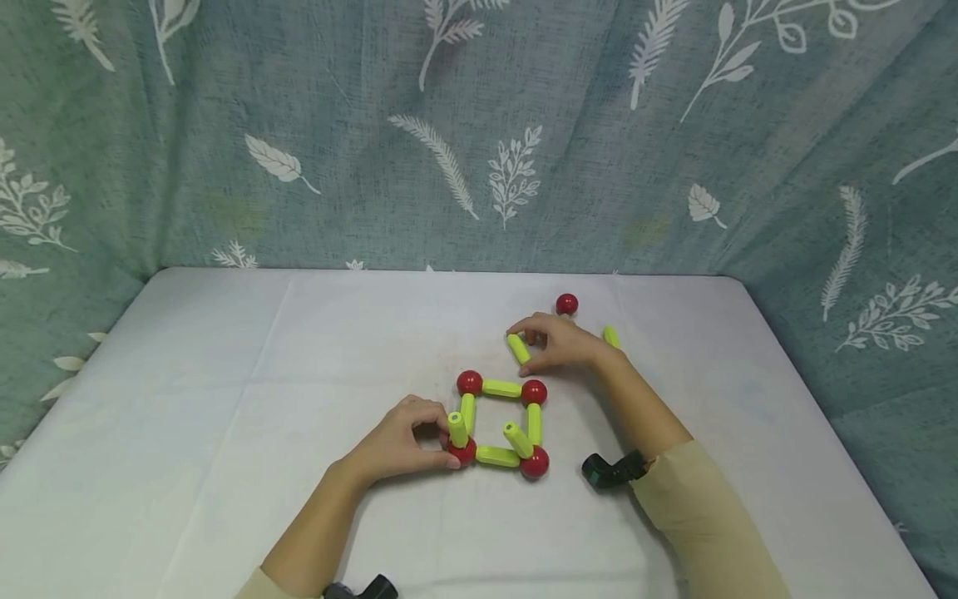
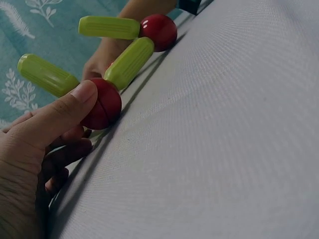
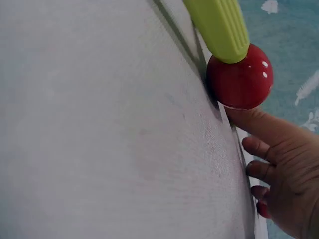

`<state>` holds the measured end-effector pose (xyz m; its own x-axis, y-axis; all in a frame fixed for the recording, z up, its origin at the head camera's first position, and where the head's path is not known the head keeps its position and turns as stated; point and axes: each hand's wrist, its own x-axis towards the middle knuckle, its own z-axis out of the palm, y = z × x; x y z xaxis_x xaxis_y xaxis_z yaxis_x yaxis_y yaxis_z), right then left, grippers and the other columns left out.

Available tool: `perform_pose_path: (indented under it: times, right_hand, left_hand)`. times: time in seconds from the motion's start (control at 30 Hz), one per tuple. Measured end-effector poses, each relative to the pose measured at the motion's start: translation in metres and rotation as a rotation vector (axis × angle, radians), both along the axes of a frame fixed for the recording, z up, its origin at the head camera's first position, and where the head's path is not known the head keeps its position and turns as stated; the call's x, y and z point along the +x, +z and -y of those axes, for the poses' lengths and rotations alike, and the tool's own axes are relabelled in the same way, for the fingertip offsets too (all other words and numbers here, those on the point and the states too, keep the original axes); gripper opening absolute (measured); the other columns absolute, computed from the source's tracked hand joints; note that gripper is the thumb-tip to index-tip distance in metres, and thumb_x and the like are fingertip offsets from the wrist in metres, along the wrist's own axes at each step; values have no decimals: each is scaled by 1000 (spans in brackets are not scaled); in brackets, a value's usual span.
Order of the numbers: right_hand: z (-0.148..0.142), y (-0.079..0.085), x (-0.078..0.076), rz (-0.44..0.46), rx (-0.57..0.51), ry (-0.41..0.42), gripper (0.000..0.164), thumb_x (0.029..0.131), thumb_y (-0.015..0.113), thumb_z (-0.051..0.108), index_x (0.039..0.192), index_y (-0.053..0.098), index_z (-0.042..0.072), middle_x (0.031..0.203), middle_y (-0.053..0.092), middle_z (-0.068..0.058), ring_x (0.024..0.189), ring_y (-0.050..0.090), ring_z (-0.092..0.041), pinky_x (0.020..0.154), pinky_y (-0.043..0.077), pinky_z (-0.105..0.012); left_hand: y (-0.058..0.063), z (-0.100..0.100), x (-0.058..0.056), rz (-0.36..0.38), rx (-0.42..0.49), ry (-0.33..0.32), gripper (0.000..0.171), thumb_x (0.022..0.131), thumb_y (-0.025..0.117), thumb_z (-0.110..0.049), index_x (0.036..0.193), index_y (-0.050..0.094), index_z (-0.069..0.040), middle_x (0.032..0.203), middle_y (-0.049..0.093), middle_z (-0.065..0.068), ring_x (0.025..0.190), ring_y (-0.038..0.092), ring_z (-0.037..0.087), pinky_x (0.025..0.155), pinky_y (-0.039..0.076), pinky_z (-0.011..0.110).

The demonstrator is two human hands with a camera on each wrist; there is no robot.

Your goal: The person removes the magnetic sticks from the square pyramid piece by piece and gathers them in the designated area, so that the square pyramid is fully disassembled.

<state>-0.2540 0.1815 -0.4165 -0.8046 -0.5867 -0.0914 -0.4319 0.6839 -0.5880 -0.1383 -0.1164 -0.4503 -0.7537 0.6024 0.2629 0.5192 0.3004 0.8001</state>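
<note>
A square of red balls joined by yellow-green magnetic-style rods lies on the table. My left hand [image 1: 400,441] grips its near-left red ball [image 2: 106,107], thumb pressed on the ball. An upright rod [image 1: 457,429] rises from that ball. From the near-right ball [image 1: 535,463] another rod [image 1: 516,438] sticks up at a slant. Beyond the square's far-right ball [image 1: 534,393], my right hand [image 1: 561,343] pinches a loose yellow-green rod [image 1: 518,349] end to end between thumb and forefinger. That rod is hidden in the right wrist view, where a red ball [image 3: 241,77] stands before the hand.
A loose red ball [image 1: 566,304] lies just behind the right hand. Another yellow-green rod [image 1: 611,336] rests to the right, partly hidden by the wrist. White cloth covers the table [image 1: 224,374], and a leaf-patterned curtain [image 1: 337,166] hangs behind it.
</note>
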Motion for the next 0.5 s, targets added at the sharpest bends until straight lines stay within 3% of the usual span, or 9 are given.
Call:
perform_pose_path:
  times: [0.23, 0.5]
  right_hand:
    - [-15, -2, 12, -218, 144, -151, 63, 67, 81, 50, 120, 65, 21, 98, 56, -2, 101, 42, -23, 86, 28, -43]
    - [-36, -2, 20, -228, 154, -265, 64, 66, 81, 51, 120, 65, 21, 108, 57, -7, 104, 39, -27, 89, 24, -47]
  left_hand:
    - [4, 2, 1, -1, -37, 21, 26, 69, 85, -28, 80, 61, -26, 75, 60, -15, 84, 48, 9, 80, 39, 29]
    - [0, 0, 0, -17, -24, 5, 27, 69, 85, -27, 81, 61, -27, 76, 60, -16, 82, 49, 8, 79, 38, 28]
